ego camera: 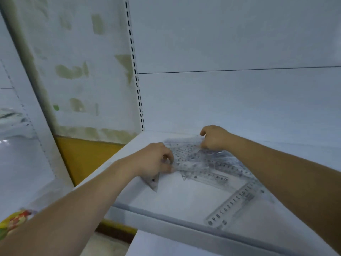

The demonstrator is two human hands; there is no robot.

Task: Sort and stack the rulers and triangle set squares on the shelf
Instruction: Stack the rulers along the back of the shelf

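Left hand [156, 159] and right hand [214, 139] pinch the clear pile [199, 160] on the shelf [175, 202]. Slick plastic may fan apart; 1 ruler [234, 206] near the front lip could drop.

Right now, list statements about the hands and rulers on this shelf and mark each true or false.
The left hand and the right hand both grip the pile of clear rulers. True.
The shelf is dark wood. False: it is white.
One ruler reaches toward the shelf's front edge. True.
The rulers are opaque yellow. False: they are transparent with dark markings.
A set square pokes a corner out below the left hand. True.
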